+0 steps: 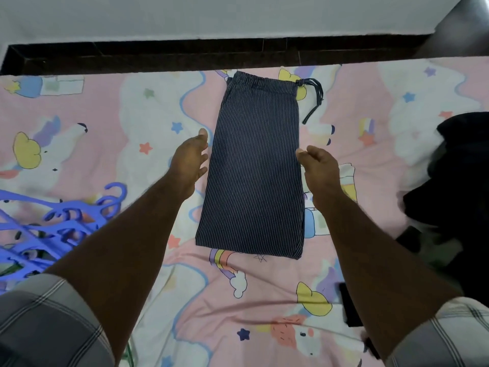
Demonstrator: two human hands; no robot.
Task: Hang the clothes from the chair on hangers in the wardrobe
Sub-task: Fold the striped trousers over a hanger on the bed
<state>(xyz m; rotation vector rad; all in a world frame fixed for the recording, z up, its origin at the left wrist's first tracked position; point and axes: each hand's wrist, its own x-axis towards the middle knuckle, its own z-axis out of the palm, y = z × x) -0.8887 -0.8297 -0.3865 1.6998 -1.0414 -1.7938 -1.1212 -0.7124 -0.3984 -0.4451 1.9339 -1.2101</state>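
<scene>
A: Nearest the camera?
B: Two grey-and-white checked short sleeves (47, 321), one per arm, bottom corners. One flat black rectangular object (349, 304) half hidden beside the right forearm.

A: On the left?
B: Heap of blue plastic hangers (53, 223) on the pink cartoon-print bedsheet (185, 300). Several, tangled and blurred; exact count impossible to tell.

A: Middle?
B: One pair of navy pinstriped drawstring trousers (254, 165), folded lengthwise into a narrow panel, flat on the sheet, elastic waistband at the far end, cord trailing off to the right.

A: Hands?
B: Two. Left hand (189, 162) just beside the trousers' left edge, fingers relaxed and loosely spread, gripping nothing; fingertips at or barely off the fabric, cannot tell which. Right hand (318, 168) at the right edge, fingers loosely curled, thumb and forefinger meeting at the hem; a true pinch or a mere touch, cannot tell.

A: Further out?
B: One dark crumpled heap of clothing (455, 181) at the right. Beyond the bed, one dark strip (211, 54) along a pale wall (211, 14).
</scene>
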